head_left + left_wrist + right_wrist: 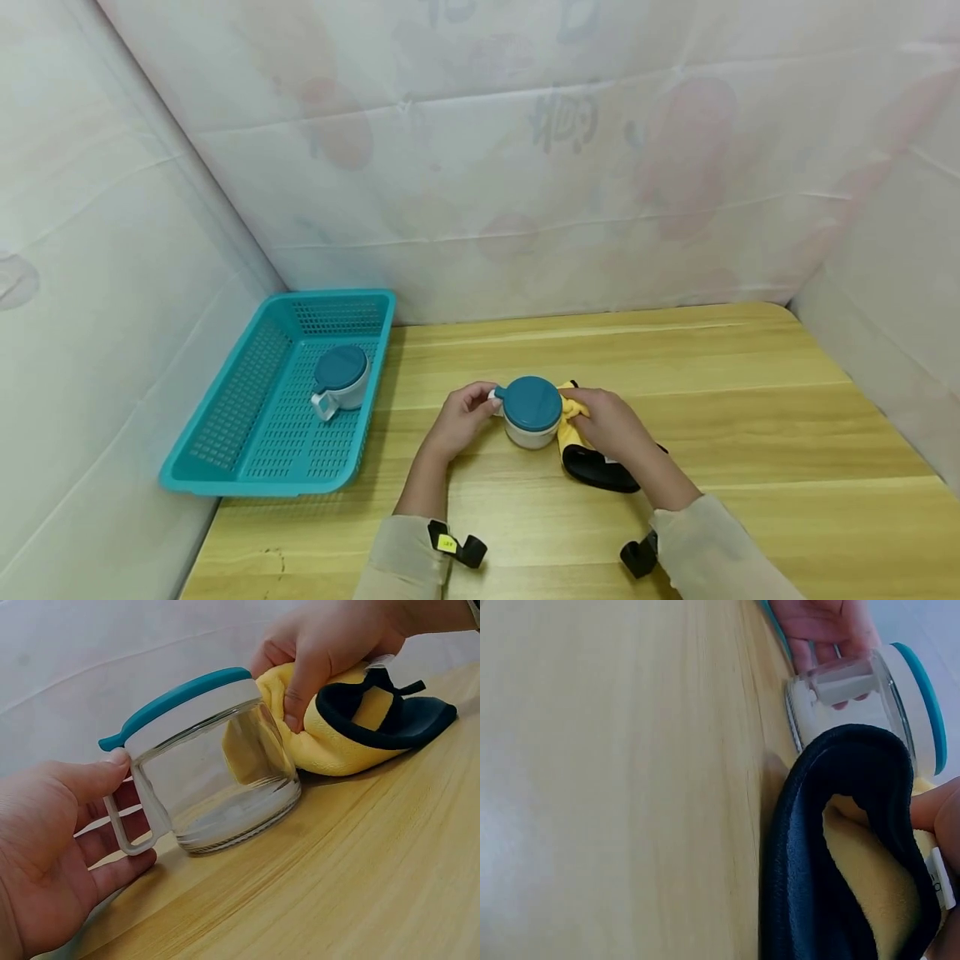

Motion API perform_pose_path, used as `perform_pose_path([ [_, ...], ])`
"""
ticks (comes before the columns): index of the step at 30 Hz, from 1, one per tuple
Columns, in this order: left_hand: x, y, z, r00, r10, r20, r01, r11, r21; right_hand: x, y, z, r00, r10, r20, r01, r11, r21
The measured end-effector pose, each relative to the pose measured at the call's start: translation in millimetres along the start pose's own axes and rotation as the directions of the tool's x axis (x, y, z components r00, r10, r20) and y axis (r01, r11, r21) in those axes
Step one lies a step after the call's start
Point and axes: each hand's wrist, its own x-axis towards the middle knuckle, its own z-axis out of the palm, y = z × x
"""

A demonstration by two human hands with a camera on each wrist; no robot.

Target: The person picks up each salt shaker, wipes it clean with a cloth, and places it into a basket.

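Note:
A clear glass jar (pixel 217 780) with a white collar, side handle and teal lid (pixel 532 403) stands upright on the table. My left hand (pixel 459 419) holds it by the handle (pixel 124 817), the thumb at the top near the lid's tab and the other fingers behind. On the jar's other side, my right hand (pixel 609 423) grips a bunched yellow cloth (pixel 330 750) with black edging (pixel 780 885). The cloth lies against the glass wall, its black-edged end loose on the table. Part of the right fingers is hidden by the cloth.
A teal plastic basket (pixel 262 487) stands at the left of the wooden table (pixel 750 417). Inside it lies a second lidded jar (pixel 342 379) with a white handle. White printed sheeting (pixel 487 192) hangs behind the table and at both sides.

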Motion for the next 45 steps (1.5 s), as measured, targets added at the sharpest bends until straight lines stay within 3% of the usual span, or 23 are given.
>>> perform_pose_path([
  [6,-0.7,-0.6,-2.5,1.000,-0.018,-0.013,0.018,1.000,0.003,6.1,-1,5,0.999,-0.003,0.037,0.005,0.998,-0.060],
  [11,5.0,-21.4,-5.3,0.999,-0.036,-0.027,0.035,0.999,-0.020,9.1,-3,12,0.999,-0.048,-0.004,0.046,0.970,-0.240],
  [16,7.7,-34.3,-7.6,0.999,-0.042,-0.034,0.041,0.998,-0.042,10.0,-4,14,0.999,-0.050,0.014,0.052,0.955,-0.291],
  [23,8.3,-36.4,-9.7,0.999,-0.018,-0.032,0.013,0.990,-0.139,9.8,-4,7,0.997,-0.032,0.073,0.046,0.979,-0.197],
  [31,8.6,-38.0,-9.7,1.000,-0.005,-0.026,0.002,0.991,-0.137,7.8,-2,8,0.997,0.030,0.068,-0.023,0.994,-0.109],
  [39,9.6,-36.0,-7.2,0.999,-0.032,-0.011,0.030,0.991,-0.133,8.7,0,1,1.000,-0.011,-0.010,0.010,0.997,-0.070],
  [43,5.6,-19.8,-6.1,0.999,-0.030,0.011,0.032,0.990,-0.135,12.0,-2,-14,0.996,-0.049,-0.071,0.049,0.999,-0.010],
  [45,6.2,-19.4,-5.5,1.000,-0.023,0.010,0.024,0.991,-0.132,14.7,-6,-23,0.992,-0.088,-0.091,0.091,0.996,0.019],
])
